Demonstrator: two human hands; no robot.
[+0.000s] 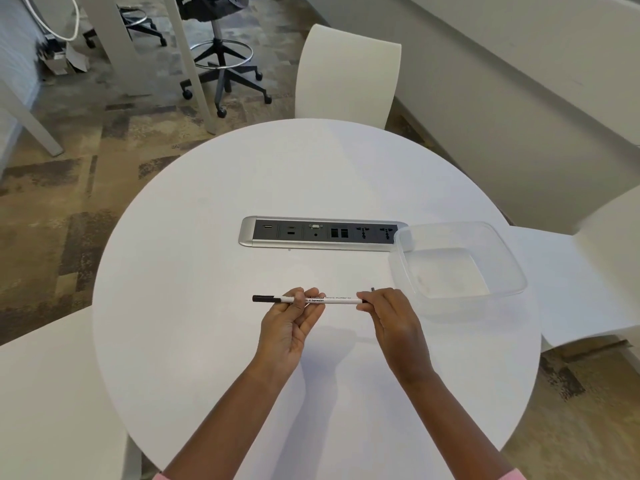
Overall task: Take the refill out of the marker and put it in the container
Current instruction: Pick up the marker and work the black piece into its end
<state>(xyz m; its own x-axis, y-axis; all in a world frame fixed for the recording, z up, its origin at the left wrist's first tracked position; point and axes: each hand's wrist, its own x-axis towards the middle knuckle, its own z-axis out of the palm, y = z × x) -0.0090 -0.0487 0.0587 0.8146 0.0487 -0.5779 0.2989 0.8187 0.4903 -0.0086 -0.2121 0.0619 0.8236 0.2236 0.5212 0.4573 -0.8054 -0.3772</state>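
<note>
A slim white marker (341,301) with a black cap at its left end is held level above the round white table (207,271). My left hand (289,323) grips the marker near its capped left part, palm up, fingers curled round the barrel. My right hand (389,313) pinches the marker's right end, and a small dark tip shows just above its fingers. A clear plastic container (512,271) stands on the table right of my right hand, with nothing visible inside. No refill is visible outside the marker.
A silver and black power socket strip (322,233) is set into the table's middle, behind the hands. White chairs stand at the far side (346,71), at the right (606,265) and at the near left (52,393). Office chairs stand on the carpet beyond.
</note>
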